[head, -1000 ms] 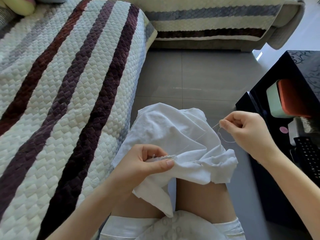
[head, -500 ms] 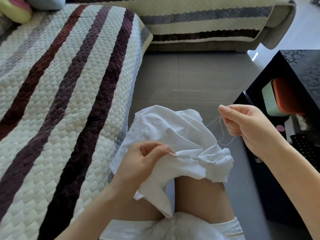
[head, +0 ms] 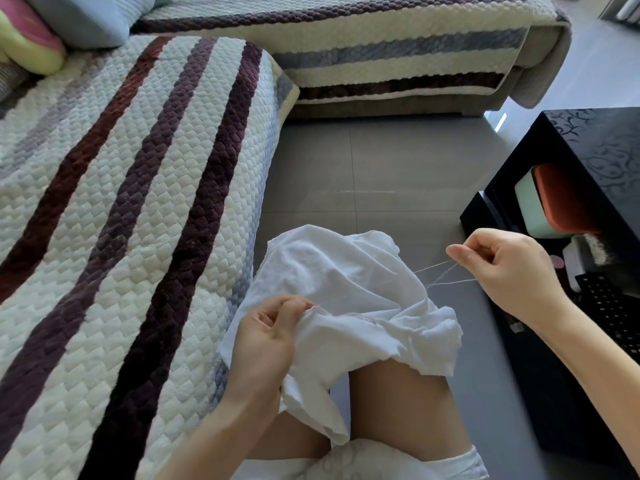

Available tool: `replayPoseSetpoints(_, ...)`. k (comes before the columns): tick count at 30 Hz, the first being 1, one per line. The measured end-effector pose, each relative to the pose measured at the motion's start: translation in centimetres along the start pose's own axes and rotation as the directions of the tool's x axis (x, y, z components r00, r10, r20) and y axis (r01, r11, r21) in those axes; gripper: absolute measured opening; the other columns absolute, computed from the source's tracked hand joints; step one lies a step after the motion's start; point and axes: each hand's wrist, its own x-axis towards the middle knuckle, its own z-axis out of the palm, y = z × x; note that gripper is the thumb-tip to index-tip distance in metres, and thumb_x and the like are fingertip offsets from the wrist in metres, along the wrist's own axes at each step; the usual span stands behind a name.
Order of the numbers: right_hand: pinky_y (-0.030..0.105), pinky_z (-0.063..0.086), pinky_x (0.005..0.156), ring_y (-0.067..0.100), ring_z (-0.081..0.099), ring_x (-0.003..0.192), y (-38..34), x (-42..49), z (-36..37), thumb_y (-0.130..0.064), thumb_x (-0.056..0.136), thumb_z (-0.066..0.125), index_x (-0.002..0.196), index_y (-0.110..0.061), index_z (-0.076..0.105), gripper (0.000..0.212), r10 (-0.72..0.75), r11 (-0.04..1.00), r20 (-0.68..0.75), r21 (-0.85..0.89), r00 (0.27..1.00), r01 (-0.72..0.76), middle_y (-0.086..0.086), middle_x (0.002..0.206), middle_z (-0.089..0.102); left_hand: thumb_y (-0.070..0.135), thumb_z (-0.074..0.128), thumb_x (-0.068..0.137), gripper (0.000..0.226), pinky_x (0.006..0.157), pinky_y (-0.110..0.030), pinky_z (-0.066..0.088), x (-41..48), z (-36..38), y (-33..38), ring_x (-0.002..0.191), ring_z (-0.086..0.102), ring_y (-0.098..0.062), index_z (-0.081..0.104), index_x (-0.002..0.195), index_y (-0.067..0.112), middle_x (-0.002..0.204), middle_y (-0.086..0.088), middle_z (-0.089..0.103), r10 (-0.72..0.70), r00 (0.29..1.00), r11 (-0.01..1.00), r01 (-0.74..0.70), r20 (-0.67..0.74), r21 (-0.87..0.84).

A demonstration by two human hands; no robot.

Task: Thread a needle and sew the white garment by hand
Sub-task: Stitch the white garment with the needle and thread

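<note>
A: White garment [head: 349,296] is recorded as thin, soft cloth, matt and heavily creased; the lower edge is noted as raw and slightly frayed.

B: Confirmed. Thread [head: 446,271] is logged as a fine pale fibre, matt. Its material is not resolved.

A: Sofa cover [head: 121,202] is entered as thick quilted plush cloth with a raised diamond texture. A faint sheen is seen on the dark stripes.

B: Floor tiles [head: 381,161] are noted as grey and smooth, with a satin finish.

A: Black table [head: 595,147] is recorded as hard and glossy, with a scroll pattern on its top. Box [head: 533,213] appears to be smooth plastic.

B: Cushion [head: 86,19] is entered as smooth pale-blue cloth, matt.
</note>
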Motion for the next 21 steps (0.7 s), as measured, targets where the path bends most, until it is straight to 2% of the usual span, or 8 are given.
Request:
replayPoseSetpoints(2, 0.029, 0.033, 0.05, 0.019, 0.042, 0.045, 0.5, 0.0, 0.6, -0.029, 0.087, 0.066, 0.061, -0.01, 0.055, 0.035, -0.059, 0.986, -0.098, -0.161, 0.993, 0.042, -0.006, 0.043, 0.04, 0.016, 0.058, 0.091, 0.035, 0.06, -0.03, 0.047, -0.1, 0.2, -0.1, 0.06, 0.059, -0.015, 0.071, 0.058, 0.02, 0.059, 0.0, 0.065, -0.004, 0.998, 1.0, 0.004, 0.065, 0.009)
replayPoseSetpoints(6, 0.028, 0.032, 0.045, 0.024, 0.042, 0.04, 1.9, 0.4, 1.5, -0.039, 0.088, 0.056, 0.061, -0.009, 0.054, 0.04, -0.112, 0.955, -0.203, -0.291, 0.973, 0.05, -0.001, 0.043, 0.046, 0.016, 0.062, 0.087, 0.031, 0.054, -0.024, 0.05, -0.4, 0.0, 0.0, 0.055, 0.061, -0.013, 0.072, 0.057, 0.018, 0.058, -0.002, 0.066, -0.027, 0.985, 1.0, 0.024, 0.17, 0.015)
replayPoseSetpoints(10, 0.027, 0.028, 0.049, 0.03, 0.05, 0.047, 2.4, 0.5, 1.9, -0.033, 0.089, 0.064, 0.064, -0.008, 0.058, 0.035, -0.024, 0.962, -0.207, -0.27, 0.978, -0.033, 0.002, 0.047, 0.049, 0.016, 0.064, 0.084, 0.024, 0.051, -0.022, 0.05, -0.4, -0.2, -0.1, 0.057, 0.062, -0.015, 0.072, 0.062, 0.013, 0.062, -0.005, 0.067, -0.058, 0.973, 0.998, 0.053, 0.226, 0.027)
replayPoseSetpoints(13, 0.028, 0.031, 0.054, 0.024, 0.052, 0.05, 0.6, 0.2, 1.7, -0.029, 0.085, 0.069, 0.09, -0.014, 0.07, 0.015, 0.025, 0.978, -0.193, -0.198, 0.981, -0.064, -0.008, 0.05, 0.047, 0.018, 0.063, 0.084, 0.025, 0.048, -0.02, 0.049, -0.6, -0.3, -0.2, 0.055, 0.061, -0.013, 0.071, 0.061, 0.012, 0.062, -0.004, 0.067, -0.053, 0.967, 0.998, 0.047, 0.248, 0.031)
replayPoseSetpoints(15, 0.026, 0.032, 0.053, 0.01, 0.038, 0.043, -1.6, -0.9, 1.5, -0.034, 0.084, 0.071, 0.105, -0.023, 0.07, 0.024, -0.027, 0.999, -0.114, -0.02, 0.993, 0.025, -0.008, 0.043, 0.037, 0.018, 0.062, 0.084, 0.025, 0.047, -0.017, 0.047, -0.6, -0.4, -0.2, 0.053, 0.061, -0.01, 0.07, 0.062, 0.01, 0.061, -0.002, 0.066, -0.041, 0.966, 0.999, 0.036, 0.256, 0.025)
replayPoseSetpoints(17, 0.018, 0.03, 0.05, 0.009, 0.03, 0.042, -4.5, -2.6, 1.5, -0.041, 0.084, 0.066, 0.107, -0.03, 0.069, 0.026, -0.11, 0.947, 0.112, 0.314, 0.988, 0.069, -0.008, 0.044, 0.035, 0.018, 0.061, 0.084, 0.024, 0.047, -0.015, 0.046, -0.7, -0.4, -0.2, 0.052, 0.06, -0.006, 0.069, 0.064, 0.008, 0.061, 0.0, 0.066, -0.032, 0.964, 0.999, 0.028, 0.263, 0.016)
replayPoseSetpoints(19, 0.014, 0.028, 0.05, 0.007, 0.03, 0.044, -6.7, -4.2, 2.2, -0.044, 0.085, 0.062, 0.11, -0.034, 0.066, 0.028, -0.217, 0.867, 0.355, 0.498, 0.909, 0.013, -0.007, 0.046, 0.035, 0.021, 0.061, 0.082, 0.023, 0.048, -0.014, 0.046, -0.8, -0.3, 0.0, 0.053, 0.061, -0.005, 0.069, 0.065, 0.008, 0.062, 0.0, 0.067, -0.027, 0.96, 1.0, 0.027, 0.278, 0.005)
replayPoseSetpoints(21, 0.015, 0.027, 0.049, 0.006, 0.031, 0.046, -7.9, -5.0, 3.3, -0.046, 0.086, 0.059, 0.107, -0.029, 0.068, 0.029, -0.283, 0.843, 0.485, 0.537, 0.827, -0.027, -0.008, 0.047, 0.035, 0.028, 0.061, 0.075, 0.024, 0.05, -0.016, 0.048, -0.8, -0.3, 0.1, 0.056, 0.063, -0.01, 0.07, 0.066, 0.009, 0.065, -0.004, 0.068, -0.024, 0.955, 0.999, 0.029, 0.296, -0.014)
